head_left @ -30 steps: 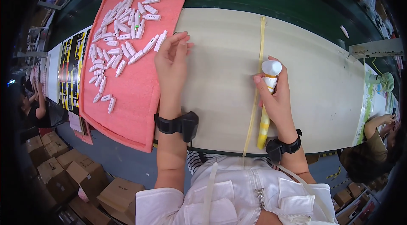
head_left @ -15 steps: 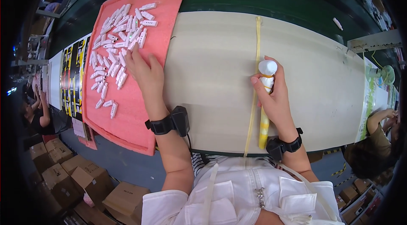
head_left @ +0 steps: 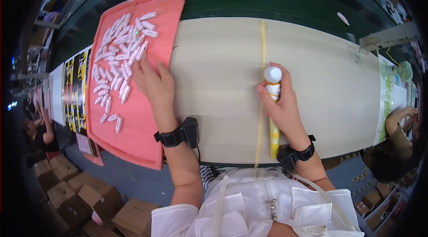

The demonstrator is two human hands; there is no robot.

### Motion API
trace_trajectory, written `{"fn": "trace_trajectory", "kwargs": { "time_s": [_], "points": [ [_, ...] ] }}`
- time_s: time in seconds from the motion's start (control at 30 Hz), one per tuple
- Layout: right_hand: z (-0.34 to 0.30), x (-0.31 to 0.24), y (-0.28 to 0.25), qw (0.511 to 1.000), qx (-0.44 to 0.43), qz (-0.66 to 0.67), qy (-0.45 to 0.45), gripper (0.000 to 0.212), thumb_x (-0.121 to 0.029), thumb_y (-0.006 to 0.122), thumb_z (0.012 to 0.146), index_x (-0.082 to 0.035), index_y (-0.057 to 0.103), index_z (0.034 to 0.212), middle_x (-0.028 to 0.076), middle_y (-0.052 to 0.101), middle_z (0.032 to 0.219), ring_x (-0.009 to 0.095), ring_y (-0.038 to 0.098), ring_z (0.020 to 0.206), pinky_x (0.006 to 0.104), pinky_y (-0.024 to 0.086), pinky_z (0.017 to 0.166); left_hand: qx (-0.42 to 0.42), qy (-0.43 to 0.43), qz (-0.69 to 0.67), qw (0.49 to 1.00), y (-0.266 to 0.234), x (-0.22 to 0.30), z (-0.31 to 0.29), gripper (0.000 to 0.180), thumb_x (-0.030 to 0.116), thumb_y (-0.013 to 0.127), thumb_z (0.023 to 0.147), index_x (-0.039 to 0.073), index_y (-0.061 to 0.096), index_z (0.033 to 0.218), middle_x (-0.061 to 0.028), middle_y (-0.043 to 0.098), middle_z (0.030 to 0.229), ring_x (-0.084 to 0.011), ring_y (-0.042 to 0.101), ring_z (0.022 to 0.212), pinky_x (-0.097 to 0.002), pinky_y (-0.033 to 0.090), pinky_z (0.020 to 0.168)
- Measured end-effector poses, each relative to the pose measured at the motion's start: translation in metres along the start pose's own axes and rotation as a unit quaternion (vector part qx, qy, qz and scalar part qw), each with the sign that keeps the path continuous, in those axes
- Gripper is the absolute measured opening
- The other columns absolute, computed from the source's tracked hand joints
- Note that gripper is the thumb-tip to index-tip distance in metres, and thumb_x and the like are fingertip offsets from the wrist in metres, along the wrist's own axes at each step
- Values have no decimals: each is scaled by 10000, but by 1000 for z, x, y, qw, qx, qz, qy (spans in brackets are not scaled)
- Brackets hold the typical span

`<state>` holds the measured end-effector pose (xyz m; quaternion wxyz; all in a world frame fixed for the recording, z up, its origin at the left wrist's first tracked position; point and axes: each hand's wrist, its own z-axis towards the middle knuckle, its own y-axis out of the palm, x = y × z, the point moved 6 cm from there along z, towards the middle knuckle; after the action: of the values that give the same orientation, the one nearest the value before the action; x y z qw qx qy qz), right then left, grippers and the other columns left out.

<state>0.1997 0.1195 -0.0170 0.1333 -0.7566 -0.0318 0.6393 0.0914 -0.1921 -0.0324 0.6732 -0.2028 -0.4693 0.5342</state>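
Observation:
My left hand (head_left: 156, 86) reaches over the pink foam-lined tray (head_left: 142, 141), fingers apart. Its fingertips are at the near right side of a pile of small pale-pink devices (head_left: 117, 68), close to one device (head_left: 141, 51); whether they touch it cannot be told. One device in the pile shows a small green light. In my right hand (head_left: 285, 107) is a yellow stick (head_left: 274, 141) with a rounded white wrapped head (head_left: 273, 75), bound by yellow bands. The head points away from me, and the stick's lower end lies near my wrist.
A beige board (head_left: 218, 103) with a yellow tape strip (head_left: 260, 136) covers the bench. Beyond it runs a dark green surface with one pink device (head_left: 343, 18). A small green fan (head_left: 404, 71) stands right. Cardboard boxes (head_left: 96, 190) sit lower left; other people are at both sides.
The whole view has shifted slightly. My left hand has drawn back a little to the right from the pile, and the device by its fingertips sits slightly nearer. My right hand keeps holding the stick.

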Motion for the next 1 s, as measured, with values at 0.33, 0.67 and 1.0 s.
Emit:
{"fn": "trace_trajectory", "kwargs": {
  "time_s": [0.33,0.67,1.0],
  "points": [
    [0,6,2,1000,-6,21,-20,553,-118,650,988,-84,388,1474,43,671,985,117,622,829,271,509,744,-254,129,-270,920,17,103,-44,409,28,568,943,62,604,1349,-209,476,1477,-406,439,1377,-579,298,1164],
    [1,2,0,1000,-9,19,-7,555,-114,647,989,-87,385,1477,47,672,980,108,619,805,267,506,705,-285,268,-173,904,22,151,-74,423,112,617,951,146,613,1373,-125,483,1496,-354,398,1440,-571,235,1206],
    [1,3,1,1000,-9,11,-13,563,-122,654,980,-90,388,1475,55,677,976,123,628,807,280,512,703,-293,265,-181,901,21,149,-74,424,133,615,958,151,607,1382,-118,481,1501,-348,388,1448,-559,216,1217]
  ]
}}
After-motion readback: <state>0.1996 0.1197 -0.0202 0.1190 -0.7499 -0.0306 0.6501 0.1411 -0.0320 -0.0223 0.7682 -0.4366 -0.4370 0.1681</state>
